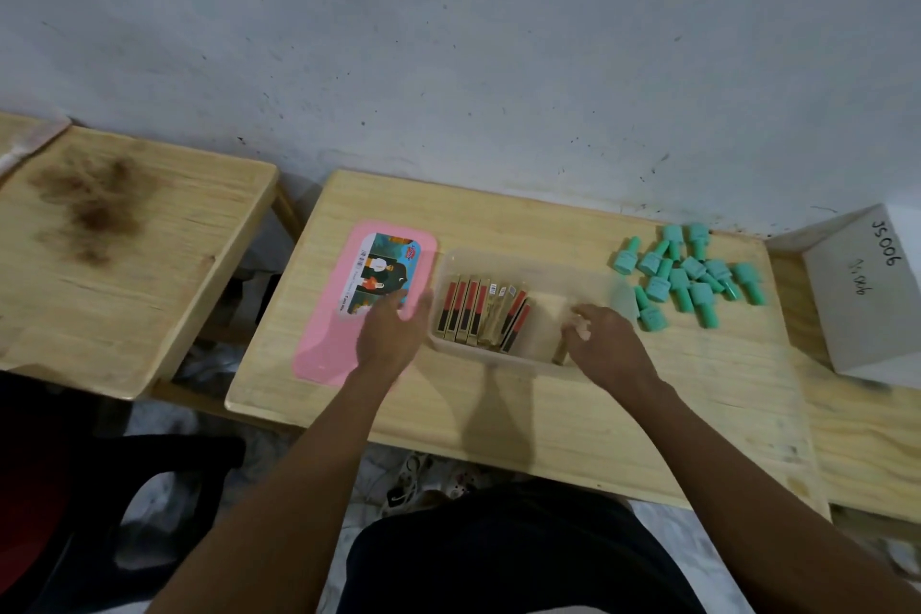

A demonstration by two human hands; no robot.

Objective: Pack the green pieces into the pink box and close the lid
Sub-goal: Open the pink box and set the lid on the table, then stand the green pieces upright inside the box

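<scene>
Furthest left stood a second wooden table [124,259], stained dark and holding nothing we needed. On our own table [548,409] the pink lid [324,344] lay flat with its printed label up, just beside the box, presumably parked there so it could be swung over once packing finished. Our left hand [391,334] rested on the lid's near right corner, fingers spread and flat, gripping nothing; we judged it was steadying the lid or bracing against the box wall.

Next came the clear box [498,359], open, with a row of slim red-and-tan cartons [481,314] standing on edge in its left half, which left the right half free for packing. Our right hand [605,344] reached into that free end, fingers curled together near the floor of the box; whether they pinched anything small we could not tell.

To the right, well apart from the box, the green pieces [690,274] lay in a loose heap, none yet inside. At the far right sat a grey carton [869,294] with handwriting on its top.
</scene>
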